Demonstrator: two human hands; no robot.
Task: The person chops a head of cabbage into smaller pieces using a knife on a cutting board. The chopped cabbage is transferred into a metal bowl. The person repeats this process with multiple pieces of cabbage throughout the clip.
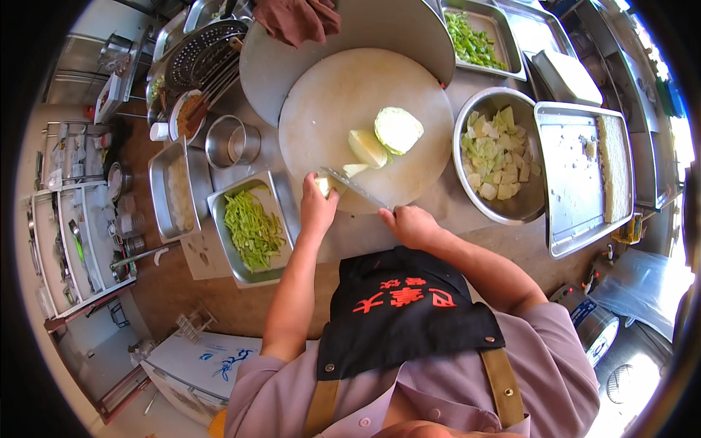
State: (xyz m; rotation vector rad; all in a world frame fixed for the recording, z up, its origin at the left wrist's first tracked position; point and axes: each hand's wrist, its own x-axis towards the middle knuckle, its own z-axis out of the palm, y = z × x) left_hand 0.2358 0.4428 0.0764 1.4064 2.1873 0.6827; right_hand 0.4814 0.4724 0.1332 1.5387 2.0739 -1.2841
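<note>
My left hand [319,205] holds a pale piece of cabbage [324,186] at the near left rim of a round chopping board [361,82]. In my right hand [411,223] is the handle of a kitchen knife [358,189]. Its blade slants up and left across the board, with the tip end close beside the held piece. Just beyond the blade lie a small cabbage slice [355,169] and a cabbage wedge [367,149]. A larger cut cabbage half [398,130] rests against the wedge, its pale green cut side up.
A steel bowl of cut cabbage [495,159] stands right of the board, beside a metal tray [572,180]. On the left are a pan of sliced green vegetable [252,227] and a steel pot [233,141]. A curved metal guard [350,33] rises behind the board.
</note>
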